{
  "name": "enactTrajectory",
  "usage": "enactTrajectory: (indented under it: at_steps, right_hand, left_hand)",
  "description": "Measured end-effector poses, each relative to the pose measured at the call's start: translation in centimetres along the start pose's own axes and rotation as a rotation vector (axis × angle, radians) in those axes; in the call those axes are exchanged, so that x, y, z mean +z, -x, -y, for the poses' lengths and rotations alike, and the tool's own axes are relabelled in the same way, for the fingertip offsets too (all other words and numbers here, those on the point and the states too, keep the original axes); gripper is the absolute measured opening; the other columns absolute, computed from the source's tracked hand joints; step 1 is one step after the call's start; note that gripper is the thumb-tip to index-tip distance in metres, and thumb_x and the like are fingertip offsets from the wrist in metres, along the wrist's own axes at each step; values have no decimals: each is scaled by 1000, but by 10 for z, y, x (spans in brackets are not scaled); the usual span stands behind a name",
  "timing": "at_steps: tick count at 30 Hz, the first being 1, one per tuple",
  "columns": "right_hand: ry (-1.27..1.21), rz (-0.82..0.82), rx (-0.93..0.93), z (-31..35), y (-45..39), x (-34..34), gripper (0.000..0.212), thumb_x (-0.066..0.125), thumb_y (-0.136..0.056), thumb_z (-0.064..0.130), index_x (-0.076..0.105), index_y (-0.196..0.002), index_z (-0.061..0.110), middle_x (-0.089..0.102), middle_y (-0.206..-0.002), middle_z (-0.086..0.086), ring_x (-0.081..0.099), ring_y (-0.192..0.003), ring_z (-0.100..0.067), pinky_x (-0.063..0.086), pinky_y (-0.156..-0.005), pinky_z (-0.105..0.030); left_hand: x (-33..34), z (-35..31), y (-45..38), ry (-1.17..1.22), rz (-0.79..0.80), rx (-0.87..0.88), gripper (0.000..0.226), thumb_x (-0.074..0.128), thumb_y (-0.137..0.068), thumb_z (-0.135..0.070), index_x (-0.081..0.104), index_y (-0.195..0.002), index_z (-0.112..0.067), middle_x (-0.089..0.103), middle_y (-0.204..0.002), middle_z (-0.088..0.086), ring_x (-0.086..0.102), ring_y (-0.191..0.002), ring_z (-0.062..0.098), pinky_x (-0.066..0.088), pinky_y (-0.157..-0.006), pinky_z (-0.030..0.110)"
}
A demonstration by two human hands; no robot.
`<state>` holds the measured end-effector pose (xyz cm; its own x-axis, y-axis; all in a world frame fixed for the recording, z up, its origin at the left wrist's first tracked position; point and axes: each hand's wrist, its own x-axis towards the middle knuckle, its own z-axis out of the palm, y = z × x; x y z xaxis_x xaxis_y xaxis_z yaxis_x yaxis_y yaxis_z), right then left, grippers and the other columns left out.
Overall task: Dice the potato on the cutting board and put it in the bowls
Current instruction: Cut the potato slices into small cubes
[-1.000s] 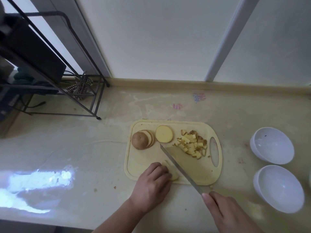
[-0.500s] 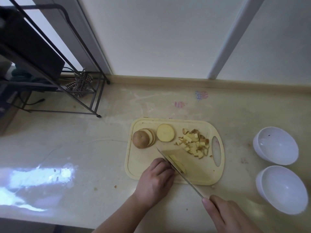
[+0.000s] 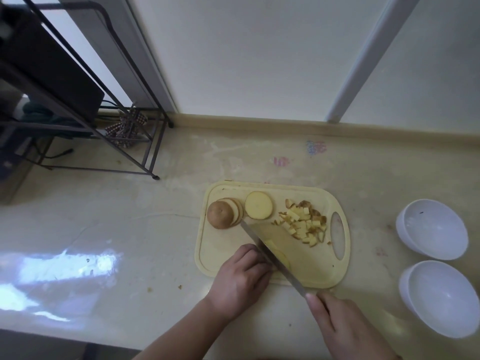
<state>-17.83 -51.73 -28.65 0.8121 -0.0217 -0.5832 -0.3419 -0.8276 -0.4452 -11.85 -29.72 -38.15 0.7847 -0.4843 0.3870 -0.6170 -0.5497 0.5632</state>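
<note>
Bowls (image 3: 432, 228) right of cutting board (image 3: 335, 275); rack (image 3: 153, 141) far left.

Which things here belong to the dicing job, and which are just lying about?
In the job: board; knife; slice being cut; potato end with slices; lone slice; dice pile; far bowl; near bowl; left hand; right hand.

Lying about: rack; checked cloth; crumbs.
</note>
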Motion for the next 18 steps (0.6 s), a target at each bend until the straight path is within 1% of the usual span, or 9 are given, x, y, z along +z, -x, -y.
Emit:
enactTrajectory:
  at_steps: [1, 3, 6, 10, 11, 13, 15, 16, 18]
  right_hand:
    - [7, -53, -59, 3, 0, 6, 71, 8, -80, 88, 41, -62, 27, 62, -64, 24, 57, -60, -6, 38, -62, -28]
    - [-34, -100, -80, -15, -5, 19, 84, -6, -68, 97, 39, -61, 26, 62, -60, 8, 58, -62, -9, 39, -62, -29]
    - [-62, -116, -79, -17, -1, 16, 95, -10, -58, 101, 41, -67, 22, 58, -58, -3, 56, -61, -12, 42, -65, -33]
    - [-69, -83, -77, -6, 5, 12, 85, -12, -53, 103, 45, -79, 46, 61, -64, 21, 53, -60, -11, 35, -59, -27]
    - [-64, -69, -81, -3, 7, 11, 83, -11, -54, 103, 45, -80, 47, 60, -64, 25, 54, -63, -9, 34, -59, -25]
    - [-28, -34, -98, 5, 11, 7, 73, 10, -72, 96, 44, -72, 32, 57, -67, 38, 55, -65, -4, 37, -63, -25]
    - [8, 17, -68, 8, 14, 6, 52, 32, -96, 68, 35, -66, 25, 50, -70, 50, 54, -64, -1, 41, -70, -24]
    - [19, 19, -64, 10, 14, 5, 48, 33, -99, 61, 34, -66, 25, 48, -71, 52, 54, -63, -1, 42, -70, -24]
    - [6, -2, -74, 14, 15, 3, 58, 22, -88, 77, 33, -66, 25, 51, -71, 50, 53, -60, -6, 42, -67, -25]
  left_hand:
    - [0, 1, 0, -5, 3, -1, 11, 73, -92, -18, 77, -95, -8, 64, -95, 2, 61, -101, 22, 55, -80, 28]
    - [-1, 2, 3, -4, 2, -4, 11, 72, -93, -17, 76, -95, -6, 64, -95, 3, 61, -101, 23, 55, -80, 29]
    - [-2, 2, 8, 5, -11, -3, 8, 71, -93, -13, 75, -94, -5, 65, -96, 4, 61, -99, 25, 53, -84, 30]
    - [-4, 0, 11, -10, -22, -10, 7, 72, -92, -12, 75, -92, -5, 65, -96, 5, 62, -96, 26, 53, -85, 30]
    - [-4, 0, 11, -15, -21, -16, 7, 72, -92, -11, 74, -91, -5, 65, -96, 5, 62, -96, 26, 53, -84, 30]
    - [-3, 0, 11, -13, -15, -29, 7, 71, -93, -12, 75, -91, -6, 66, -97, 4, 62, -96, 26, 53, -83, 30]
    - [-3, 0, 11, -7, -12, -41, 8, 70, -93, -12, 75, -91, -7, 68, -98, 4, 62, -98, 25, 54, -82, 31]
    - [-2, 0, 11, -5, -15, -44, 8, 70, -93, -12, 75, -91, -7, 68, -98, 3, 62, -98, 24, 54, -82, 30]
    - [-2, 0, 11, -4, -22, -52, 6, 71, -91, -11, 76, -91, -7, 68, -98, 3, 62, -98, 24, 54, -82, 29]
